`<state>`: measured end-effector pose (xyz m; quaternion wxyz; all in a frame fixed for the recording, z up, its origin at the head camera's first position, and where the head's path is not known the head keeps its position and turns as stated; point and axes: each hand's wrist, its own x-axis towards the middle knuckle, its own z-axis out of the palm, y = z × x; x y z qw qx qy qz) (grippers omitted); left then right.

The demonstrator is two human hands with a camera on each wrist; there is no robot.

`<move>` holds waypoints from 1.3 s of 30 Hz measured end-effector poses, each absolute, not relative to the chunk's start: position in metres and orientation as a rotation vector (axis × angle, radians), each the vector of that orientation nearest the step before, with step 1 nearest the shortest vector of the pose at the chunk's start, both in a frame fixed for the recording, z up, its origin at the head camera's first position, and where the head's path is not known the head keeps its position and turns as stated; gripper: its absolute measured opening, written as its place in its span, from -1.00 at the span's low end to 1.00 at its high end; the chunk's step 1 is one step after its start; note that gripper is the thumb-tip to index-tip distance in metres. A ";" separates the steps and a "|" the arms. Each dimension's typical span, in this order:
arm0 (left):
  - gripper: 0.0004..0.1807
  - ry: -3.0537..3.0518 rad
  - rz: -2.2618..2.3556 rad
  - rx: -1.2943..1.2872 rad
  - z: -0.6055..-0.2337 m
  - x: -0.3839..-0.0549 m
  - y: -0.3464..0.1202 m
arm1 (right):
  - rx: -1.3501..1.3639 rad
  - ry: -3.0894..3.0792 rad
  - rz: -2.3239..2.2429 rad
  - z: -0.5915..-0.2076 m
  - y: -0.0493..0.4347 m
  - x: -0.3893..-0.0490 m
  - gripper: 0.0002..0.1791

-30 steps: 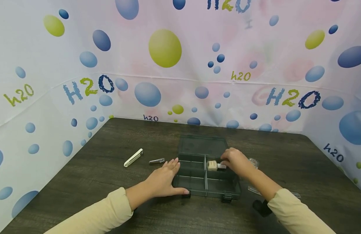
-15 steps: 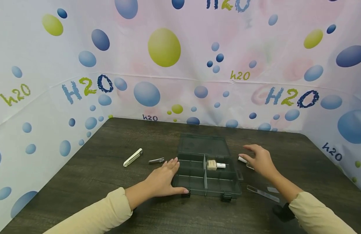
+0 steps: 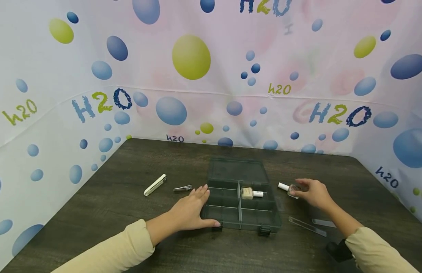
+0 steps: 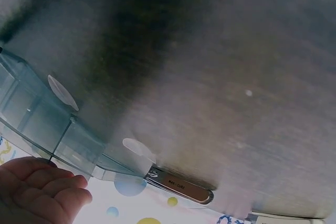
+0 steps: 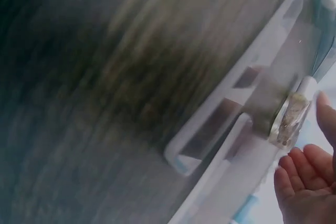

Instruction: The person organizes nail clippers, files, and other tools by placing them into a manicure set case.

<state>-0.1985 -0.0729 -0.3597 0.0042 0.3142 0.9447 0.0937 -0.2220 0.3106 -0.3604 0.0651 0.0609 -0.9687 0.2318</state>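
Observation:
A translucent dark plastic organizer box [image 3: 260, 226] lies with its lid raised at the back. In its back right compartment is a beige nail polish bottle [image 3: 246, 193] with a white cap. My left hand [image 3: 188, 211] rests at the box's left edge, fingers extended and thumb by the front latch. To the right of the box, a clear glittery nail polish bottle [image 5: 290, 120] with a white cap [image 3: 283, 186] lies on the table. My right hand [image 3: 315, 193] is at that bottle's body, thumb and fingers on either side of it, with a gap showing in the right wrist view.
Left of the box lie a small metal nail clipper [image 3: 182, 188] and a longer cream-handled nail clipper [image 3: 155, 185]. Nearer the right forearm are a long clear flat strip [image 3: 307, 226] and a shorter clear strip [image 3: 323, 223]. A patterned curtain stands behind the dark table [image 3: 183, 250].
My right hand has left the beige bottle in the compartment and moved right to the glittery bottle. The left hand has stayed at the box's edge.

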 end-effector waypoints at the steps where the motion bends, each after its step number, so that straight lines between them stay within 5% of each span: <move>1: 0.06 2.957 0.296 0.983 -0.360 -0.198 -0.073 | 0.178 -2.941 0.693 -0.361 0.312 -0.223 -0.38; 39: 0.05 2.953 0.341 0.977 -0.359 -0.198 -0.074 | 0.189 -2.924 0.921 -0.350 0.317 -0.219 -0.51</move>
